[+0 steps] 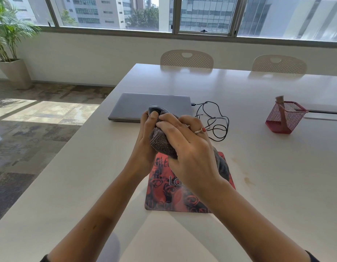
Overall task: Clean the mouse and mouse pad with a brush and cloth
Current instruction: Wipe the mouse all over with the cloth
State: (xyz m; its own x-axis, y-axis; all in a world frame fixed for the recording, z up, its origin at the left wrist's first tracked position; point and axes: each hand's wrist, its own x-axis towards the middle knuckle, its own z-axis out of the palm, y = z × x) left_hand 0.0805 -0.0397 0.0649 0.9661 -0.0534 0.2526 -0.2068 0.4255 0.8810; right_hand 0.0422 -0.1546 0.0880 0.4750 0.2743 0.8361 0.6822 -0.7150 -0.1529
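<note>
Above table (258,148), mouse (154,109) in left grip (145,137), cloth (162,142) seemingly over it.

one mouse (156,110), dark, mostly covered. one cloth (162,143), grey. one mouse pad (164,195), red and black print. one laptop (145,105), lid closed. one cable (214,121), black, in loose loops. one mesh holder (285,118), red. one brush handle (281,104) standing in it, pink. one ring (200,130). two hands: left hand (146,137), right hand (186,146). two chairs: one (186,59) at the far edge, another (279,64) beside it. one potted plant (10,46). one surface (267,167), white.
</note>
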